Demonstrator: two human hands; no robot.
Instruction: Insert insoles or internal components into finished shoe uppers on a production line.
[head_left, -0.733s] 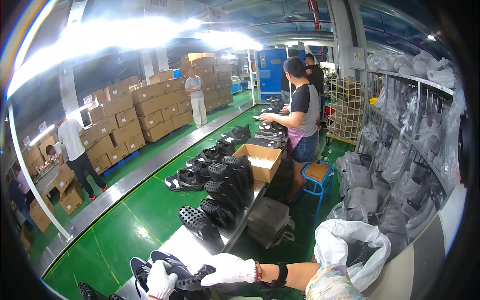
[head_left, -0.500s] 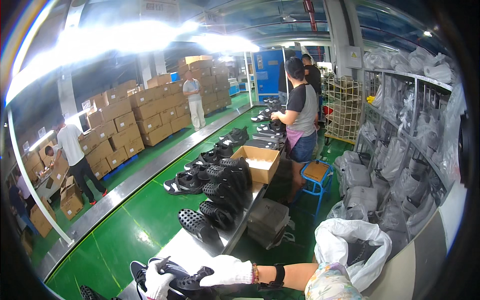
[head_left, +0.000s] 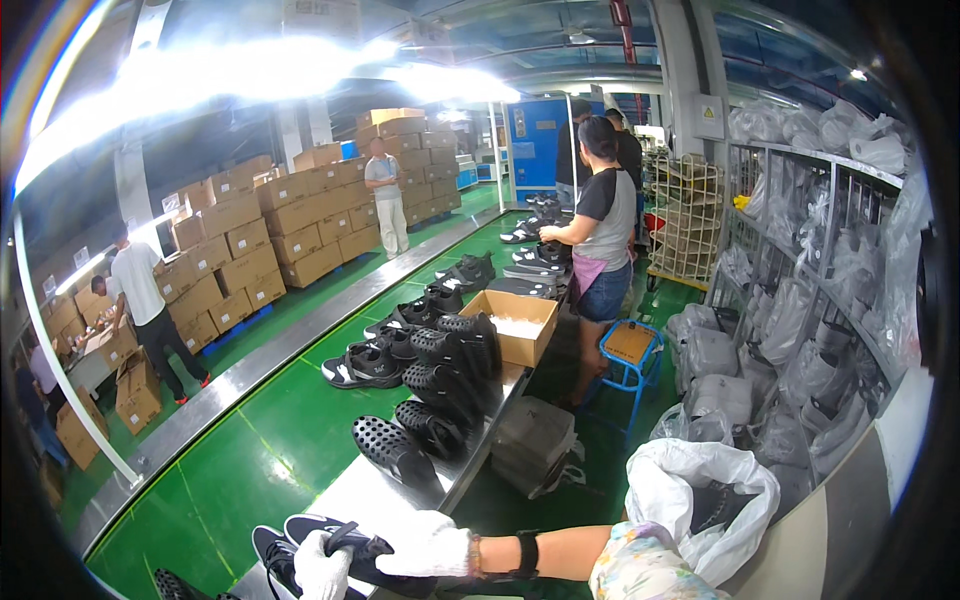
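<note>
Both white-gloved hands, left hand (head_left: 322,565) and right hand (head_left: 425,545), close their grip on the dark fabric sneaker (head_left: 350,545) at six o'clock; it looks light, soft-sided; best held by its firmer sole.

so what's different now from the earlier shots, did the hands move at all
Barely. Both gloved hands stay on the dark shoe at the lower edge: the right hand lies over it, the left hand grips its near end. The open cardboard box and the row of shoe lasts stayed put.
</note>
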